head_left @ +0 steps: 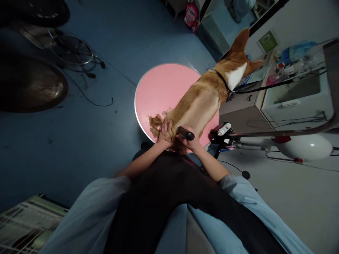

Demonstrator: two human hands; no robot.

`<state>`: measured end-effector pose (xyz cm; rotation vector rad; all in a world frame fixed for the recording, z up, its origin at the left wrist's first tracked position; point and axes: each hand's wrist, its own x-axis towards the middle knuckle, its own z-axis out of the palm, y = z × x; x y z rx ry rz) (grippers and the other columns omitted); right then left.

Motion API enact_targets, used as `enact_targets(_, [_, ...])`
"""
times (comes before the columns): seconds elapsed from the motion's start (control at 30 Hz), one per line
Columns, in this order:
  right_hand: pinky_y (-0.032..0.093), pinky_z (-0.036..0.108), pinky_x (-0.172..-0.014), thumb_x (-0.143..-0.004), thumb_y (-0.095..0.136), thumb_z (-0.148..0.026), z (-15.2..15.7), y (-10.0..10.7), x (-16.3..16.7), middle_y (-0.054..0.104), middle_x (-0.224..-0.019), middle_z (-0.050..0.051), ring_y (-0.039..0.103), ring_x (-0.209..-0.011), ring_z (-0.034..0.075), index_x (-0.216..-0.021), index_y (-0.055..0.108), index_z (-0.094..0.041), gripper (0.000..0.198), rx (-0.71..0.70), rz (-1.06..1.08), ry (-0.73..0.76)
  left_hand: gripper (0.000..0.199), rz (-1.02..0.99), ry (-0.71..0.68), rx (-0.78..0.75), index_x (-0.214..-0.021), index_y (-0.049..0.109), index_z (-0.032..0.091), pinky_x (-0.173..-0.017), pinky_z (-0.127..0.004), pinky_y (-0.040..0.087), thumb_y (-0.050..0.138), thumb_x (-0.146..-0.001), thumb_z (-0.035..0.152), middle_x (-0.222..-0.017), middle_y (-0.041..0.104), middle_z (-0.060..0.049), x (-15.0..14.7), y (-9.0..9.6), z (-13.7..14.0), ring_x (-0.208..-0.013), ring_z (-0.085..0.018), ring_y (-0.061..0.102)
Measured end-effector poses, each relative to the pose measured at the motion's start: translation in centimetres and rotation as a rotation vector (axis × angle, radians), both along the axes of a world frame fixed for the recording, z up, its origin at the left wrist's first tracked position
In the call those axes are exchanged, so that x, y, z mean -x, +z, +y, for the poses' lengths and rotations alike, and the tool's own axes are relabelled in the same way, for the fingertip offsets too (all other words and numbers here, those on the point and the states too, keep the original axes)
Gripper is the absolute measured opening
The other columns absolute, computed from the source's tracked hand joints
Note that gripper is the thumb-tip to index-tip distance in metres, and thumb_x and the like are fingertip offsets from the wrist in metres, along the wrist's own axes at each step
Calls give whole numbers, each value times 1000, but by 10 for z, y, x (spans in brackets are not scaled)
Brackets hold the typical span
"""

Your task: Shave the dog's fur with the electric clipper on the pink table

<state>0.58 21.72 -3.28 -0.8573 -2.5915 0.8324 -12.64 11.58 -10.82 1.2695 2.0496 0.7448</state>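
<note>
A tan and white dog (197, 100) stands on a round pink table (159, 84), its head turned away to the right. A strip along its back and side is clipped much shorter than the fur around it. My left hand (166, 133) lies on the dog's rump with its fingers stretched out over the fur. In my right hand (193, 141) is a dark hair clipper (185, 133), held against the dog's hindquarters; its blade end is hidden. Tufts of cut fur (155, 124) lie on the table beside my left hand.
A black leash (265, 84) runs from the dog's collar to a metal arm (288, 132) on the right. Beyond are a sink (293, 95) and a cluttered counter. A white bottle (224, 129) sits by the table edge. Wheeled stools (71, 51) stand at left.
</note>
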Motion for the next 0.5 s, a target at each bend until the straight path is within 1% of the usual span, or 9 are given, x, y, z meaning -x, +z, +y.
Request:
enact_targets(0.03, [62, 47, -97, -80, 73, -68, 0, 1, -2, 76, -109, 14, 74, -105, 30, -107, 66, -24, 52, 2, 26, 17, 90, -2, -6, 14, -163, 17, -4, -135, -47, 7, 57, -93, 35, -174, 10, -27, 0, 1, -1, -164, -37, 3])
enact_targets(0.07, [62, 48, -97, -80, 72, -68, 3, 5, -4, 76, -109, 14, 75, -104, 30, -108, 67, -23, 53, -3, 61, 10, 93, -5, -13, 23, -163, 17, -4, -135, -46, 6, 60, -91, 37, -174, 9, -27, 1, 2, -1, -164, -38, 2])
enact_targets(0.1, [62, 49, -97, -80, 71, -69, 10, 9, -6, 77, -106, 14, 75, -102, 30, -107, 67, -23, 53, -19, 104, -29, 101, -9, -20, 25, -163, 16, -4, -135, -45, 6, 66, -88, 42, -174, 8, -28, 2, 2, -2, -164, -38, 2])
enact_targets(0.2, [63, 50, -91, -83, 67, -71, 39, 26, -7, 76, -92, 12, 76, -94, 30, -101, 68, -21, 53, -91, 240, -264, 129, -36, -27, 11, -164, 14, -2, -136, -44, 6, 83, -73, 56, -174, 3, -28, 3, 4, -5, -163, -40, 1])
enact_targets(0.27, [64, 49, -87, -82, 67, -70, 53, 33, -5, 76, -86, 10, 76, -91, 30, -96, 69, -21, 51, -90, 259, -345, 135, -58, -15, 17, -165, 13, 0, -135, -46, 8, 87, -69, 60, -174, 2, -28, 3, 3, -6, -163, -40, 1])
enact_targets(0.33, [64, 48, -85, -80, 69, -70, 55, 35, -1, 76, -85, 10, 76, -88, 30, -94, 69, -21, 51, -56, 227, -326, 137, -68, -2, 29, -166, 13, 1, -135, -48, 11, 88, -67, 60, -174, 4, -27, 3, 1, -6, -163, -41, 3])
enact_targets(0.4, [64, 49, -87, -79, 69, -69, 46, 32, 2, 77, -90, 11, 76, -89, 30, -96, 70, -21, 51, -36, 197, -278, 135, -69, -11, 43, -167, 16, 4, -134, -50, 13, 88, -67, 59, -175, 8, -24, 3, -2, -8, -163, -41, 5])
enact_targets(0.5, [62, 51, -95, -80, 71, -65, 27, 28, 1, 78, -100, 13, 76, -99, 30, -101, 70, -21, 49, -41, 200, -219, 119, -62, -85, 59, -167, 22, 8, -133, -48, 16, 81, -75, 55, -175, 12, -20, 10, -5, -19, -163, -38, 7])
